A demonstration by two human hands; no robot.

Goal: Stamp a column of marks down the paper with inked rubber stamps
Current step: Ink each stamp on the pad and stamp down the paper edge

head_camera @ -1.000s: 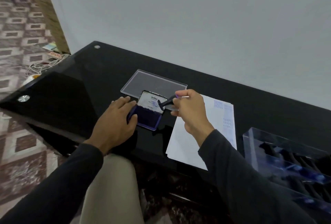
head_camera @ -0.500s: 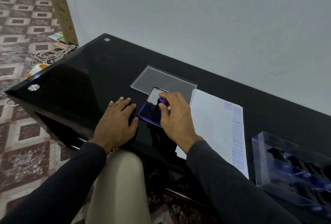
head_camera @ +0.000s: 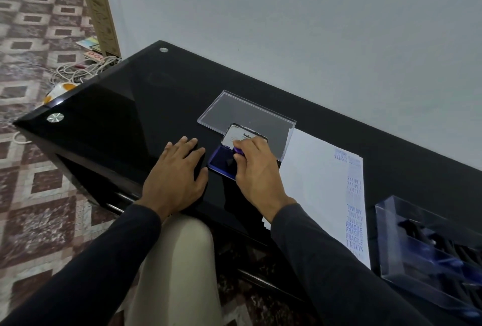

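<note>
- I sit at a glossy black glass table (head_camera: 125,106) pushed against a plain pale grey wall (head_camera: 287,18). To my left the floor (head_camera: 26,25) has a brown and cream square-pattern tile, with a tangle of white cables (head_camera: 78,71) and a tall cardboard panel (head_camera: 97,5) leaning by the wall.
- One open ink pad (head_camera: 221,162) lies on the table in front of me, its blue inked face up and its hinged lid (head_camera: 238,135) raised behind it.
- My left hand (head_camera: 177,171) lies flat on the table just left of the ink pad, fingers straight and slightly spread, holding nothing; the index finger reaches the pad's left edge.
- My right hand (head_camera: 257,169) is over the ink pad, fingers curled down round one rubber stamp (head_camera: 238,150). Only its purple top shows between my thumb and fingers. The stamp sits down on the blue pad.
- One clear plastic lid (head_camera: 234,108) lies flat on the table behind the ink pad.
- One sheet of white paper (head_camera: 313,182) lies to the right of my right hand, touching the clear lid's corner. Down its right edge runs one column of blue stamped words, among them SAMPLE, AIR MAIL and FRAGILE, each repeated.
- One clear plastic box (head_camera: 391,234) stands beside the paper at the far right, holding several dark-handled stamps; I cannot count them.
</note>
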